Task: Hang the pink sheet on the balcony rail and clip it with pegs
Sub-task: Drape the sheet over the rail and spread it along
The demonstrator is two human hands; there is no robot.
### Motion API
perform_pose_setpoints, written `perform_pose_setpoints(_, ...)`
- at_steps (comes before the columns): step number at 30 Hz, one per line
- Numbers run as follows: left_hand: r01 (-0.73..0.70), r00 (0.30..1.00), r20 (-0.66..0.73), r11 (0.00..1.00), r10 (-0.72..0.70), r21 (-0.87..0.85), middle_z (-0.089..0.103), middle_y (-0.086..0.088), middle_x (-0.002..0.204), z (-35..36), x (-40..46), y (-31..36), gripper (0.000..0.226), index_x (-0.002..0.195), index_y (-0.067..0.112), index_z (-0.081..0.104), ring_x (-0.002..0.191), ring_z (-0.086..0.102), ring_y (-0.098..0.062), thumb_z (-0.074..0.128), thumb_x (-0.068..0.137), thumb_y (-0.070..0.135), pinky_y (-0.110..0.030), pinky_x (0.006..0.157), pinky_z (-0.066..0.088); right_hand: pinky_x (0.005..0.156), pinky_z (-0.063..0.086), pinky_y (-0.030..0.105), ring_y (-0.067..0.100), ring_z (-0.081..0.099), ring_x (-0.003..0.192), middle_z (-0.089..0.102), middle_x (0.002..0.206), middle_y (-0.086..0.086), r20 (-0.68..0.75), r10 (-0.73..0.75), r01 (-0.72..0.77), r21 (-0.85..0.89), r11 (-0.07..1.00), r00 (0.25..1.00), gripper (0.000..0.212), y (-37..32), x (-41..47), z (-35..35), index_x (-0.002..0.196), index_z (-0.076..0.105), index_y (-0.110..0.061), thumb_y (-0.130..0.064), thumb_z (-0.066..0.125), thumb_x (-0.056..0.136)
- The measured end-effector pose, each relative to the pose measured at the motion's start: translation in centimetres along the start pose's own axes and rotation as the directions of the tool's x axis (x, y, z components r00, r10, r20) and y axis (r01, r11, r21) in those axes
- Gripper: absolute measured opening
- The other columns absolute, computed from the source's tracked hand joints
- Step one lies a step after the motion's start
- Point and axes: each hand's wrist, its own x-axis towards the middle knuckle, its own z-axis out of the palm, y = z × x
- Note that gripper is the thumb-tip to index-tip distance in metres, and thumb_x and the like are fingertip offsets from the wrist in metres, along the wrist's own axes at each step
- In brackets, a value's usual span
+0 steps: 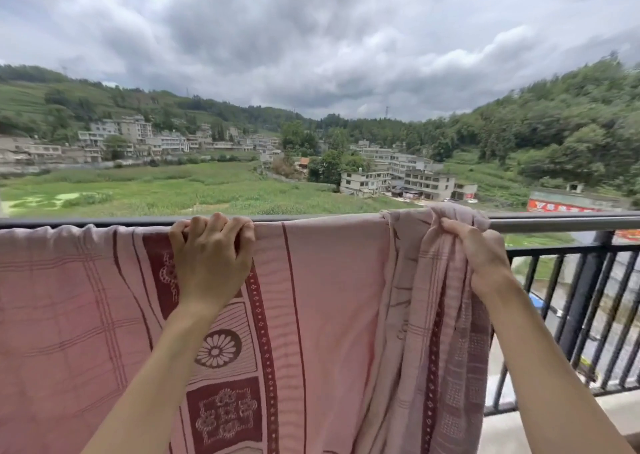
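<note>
Pink woven cotton sheet w/ dark red bands and flower motifs (322, 315) hangs over the grey metal balcony rail (561, 223), covering lower left and centre of frame. Its top fold runs along the rail from the left edge to just right of centre.

Left hand (211, 259), centre-left of frame, is on top of the fold: fingers curled over the rail top w/ cloth under them, gripping sheet and rail together. The sheet lies flat and spread on both sides of this hand, and the dark red flower panel drops straight below its wrist.

Right hand (481, 256), right of centre, has its fingers closed round a bunched part of the same sheet. The bunch piles up over the rail just above and left of the fingertips, at approx. rail height, and the gathered folds fall in a thick vertical column below and left of the hand, down to the bottom edge of frame. The flat stretch of pink cloth sits between the 2 hands.

Right of the bunch the rail is bare, w/ black vertical railing bars (588, 315) under it in the lower right. Pale concrete balcony ledge (616, 415) shows at bottom right corner.

Beyond the rail: green field (173, 190) centre-left, grey multi-storey buildings (408, 180) mid-frame, wooded hills (554, 124) at right, heavy grey cloud (311, 38) across the upper half.
</note>
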Motion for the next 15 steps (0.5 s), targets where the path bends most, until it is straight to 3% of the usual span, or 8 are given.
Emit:
perform_pose_setpoints(2,0.018,1.0,-0.019,1.0,-0.018,-0.003,0.066,-0.005,0.09,0.0,-0.1,0.2,0.043,0.09,0.017,0.066,0.09,0.052,-0.028,0.028,0.089,0.038,-0.041,0.089,0.021,0.079,0.051,0.033,0.023,0.066,0.082,0.069,0.09,0.009,-0.009,0.009,-0.01,-0.052,0.999,1.0,0.032,1.1,-0.5,0.0,0.095,0.066,-0.003,-0.025,0.074,0.073)
perform_pose_setpoints(4,0.026,0.999,-0.022,1.0,-0.027,-0.001,0.066,-0.006,0.09,-0.1,-0.1,0.4,0.045,0.089,0.016,0.066,0.09,0.051,-0.028,0.027,0.088,0.038,-0.04,0.089,0.02,0.092,0.043,0.034,0.025,0.056,0.106,0.058,0.115,0.008,-0.177,-0.16,0.106,-0.279,0.954,0.971,0.062,1.9,-1.1,0.8,0.126,0.047,-0.003,-0.031,0.073,0.076)
perform_pose_setpoints(5,0.028,0.999,-0.019,1.0,-0.028,-0.001,0.066,-0.007,0.091,-0.2,-0.1,0.5,0.046,0.089,0.016,0.066,0.091,0.052,-0.028,0.027,0.088,0.038,-0.04,0.089,0.019,0.1,0.037,0.038,0.028,0.048,0.119,0.049,0.129,0.012,-0.234,-0.322,0.19,-0.452,0.871,0.917,0.068,2.2,-1.8,1.4,0.134,0.037,-0.006,-0.032,0.07,0.08)
perform_pose_setpoints(7,0.026,1.0,-0.008,1.0,-0.026,0.003,0.067,-0.006,0.092,-0.2,0.0,0.7,0.046,0.09,0.016,0.066,0.092,0.052,-0.028,0.026,0.088,0.039,-0.04,0.09,0.02,0.112,0.02,0.045,0.032,0.028,0.136,0.034,0.145,0.017,-0.154,-0.624,0.381,-0.673,0.634,0.766,0.065,2.8,-3.4,3.1,0.14,0.032,-0.009,-0.033,0.06,0.086)
perform_pose_setpoints(9,0.014,1.0,0.013,1.0,-0.014,0.011,0.067,-0.006,0.093,-0.3,0.0,0.7,0.045,0.091,0.018,0.066,0.092,0.053,-0.028,0.026,0.088,0.039,-0.041,0.091,0.021,0.115,0.006,0.045,0.029,0.023,0.139,0.036,0.145,0.017,0.031,-0.774,0.552,-0.719,0.422,0.632,0.05,3.5,-4.6,5.7,0.134,0.044,-0.012,-0.036,0.047,0.09)
perform_pose_setpoints(11,-0.009,0.999,0.031,1.0,0.008,0.018,0.067,-0.004,0.092,-0.4,0.0,0.3,0.045,0.092,0.019,0.066,0.091,0.055,-0.027,0.027,0.089,0.04,-0.042,0.091,0.023,0.115,0.002,0.043,0.028,0.035,0.134,0.049,0.137,0.012,0.255,-0.766,0.696,-0.642,0.322,0.59,0.045,3.9,-5.6,8.8,0.124,0.056,-0.012,-0.038,0.038,0.092)
perform_pose_setpoints(13,-0.037,0.998,0.042,0.999,0.037,0.018,0.067,-0.003,0.093,-0.5,0.1,-0.1,0.044,0.094,0.02,0.066,0.091,0.056,-0.026,0.027,0.09,0.041,-0.042,0.09,0.024,0.111,0.01,0.041,0.029,0.051,0.119,0.062,0.121,0.006,0.436,-0.709,0.784,-0.559,0.269,0.554,0.048,4.2,-6.1,11.1,0.117,0.061,-0.014,-0.043,0.032,0.093)
perform_pose_setpoints(15,-0.071,0.996,0.048,0.997,0.069,0.025,0.068,-0.001,0.093,-0.6,0.2,-0.6,0.043,0.096,0.022,0.066,0.09,0.058,-0.025,0.028,0.091,0.043,-0.04,0.088,0.025,0.097,0.021,0.038,0.029,0.059,0.098,0.066,0.102,0.005,0.486,-0.7,0.797,-0.569,0.201,0.523,0.055,4.5,-5.3,11.7,0.106,0.063,-0.015,-0.054,0.027,0.092)
